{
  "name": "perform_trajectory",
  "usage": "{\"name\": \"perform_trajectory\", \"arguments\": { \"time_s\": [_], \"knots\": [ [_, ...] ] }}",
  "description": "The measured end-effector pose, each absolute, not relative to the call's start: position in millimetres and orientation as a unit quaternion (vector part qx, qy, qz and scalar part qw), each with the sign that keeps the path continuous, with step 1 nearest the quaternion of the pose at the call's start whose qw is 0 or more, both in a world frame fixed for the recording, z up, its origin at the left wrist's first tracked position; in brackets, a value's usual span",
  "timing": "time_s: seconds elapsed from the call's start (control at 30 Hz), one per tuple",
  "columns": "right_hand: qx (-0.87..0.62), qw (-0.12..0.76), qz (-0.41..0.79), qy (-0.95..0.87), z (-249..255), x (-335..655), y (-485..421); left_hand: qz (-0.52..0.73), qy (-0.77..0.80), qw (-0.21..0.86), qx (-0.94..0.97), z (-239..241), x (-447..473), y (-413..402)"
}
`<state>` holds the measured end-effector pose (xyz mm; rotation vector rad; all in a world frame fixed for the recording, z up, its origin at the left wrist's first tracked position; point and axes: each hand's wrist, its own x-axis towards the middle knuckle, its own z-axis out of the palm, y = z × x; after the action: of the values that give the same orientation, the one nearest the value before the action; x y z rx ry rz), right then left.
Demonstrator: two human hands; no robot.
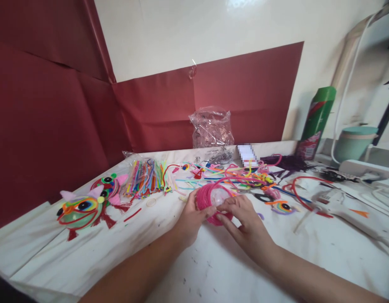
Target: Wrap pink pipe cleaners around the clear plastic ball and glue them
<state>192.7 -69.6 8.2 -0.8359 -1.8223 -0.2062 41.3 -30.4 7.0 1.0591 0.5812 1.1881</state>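
Note:
Both hands meet over the middle of a white table (232, 269). My left hand (190, 219) grips the left side of a clear ball wound with pink pipe cleaner (210, 198). My right hand (245, 227) pinches the pink pipe cleaner at the ball's lower right, fingers pressed together. A loose tail of the pink pipe cleaner runs up and to the right from the ball.
Two finished fish-like pipe-cleaner figures (82, 210) lie at the left. A bag of coloured pipe cleaners (147, 176), loose pipe cleaners (245, 172), a clear plastic bag (211, 128), a green can (316, 122), a teal pot (355, 143) and a white glue gun (346, 206) stand beyond.

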Motion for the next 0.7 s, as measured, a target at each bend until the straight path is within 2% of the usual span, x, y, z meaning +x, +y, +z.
{"name": "perform_trajectory", "arguments": {
  "time_s": [0.7],
  "knots": [
    [-0.347,0.516,-0.074,-0.780,6.9,195.5,-70.9,0.508,0.244,0.662,0.495,0.1,45.1,-33.4]
  ]
}}
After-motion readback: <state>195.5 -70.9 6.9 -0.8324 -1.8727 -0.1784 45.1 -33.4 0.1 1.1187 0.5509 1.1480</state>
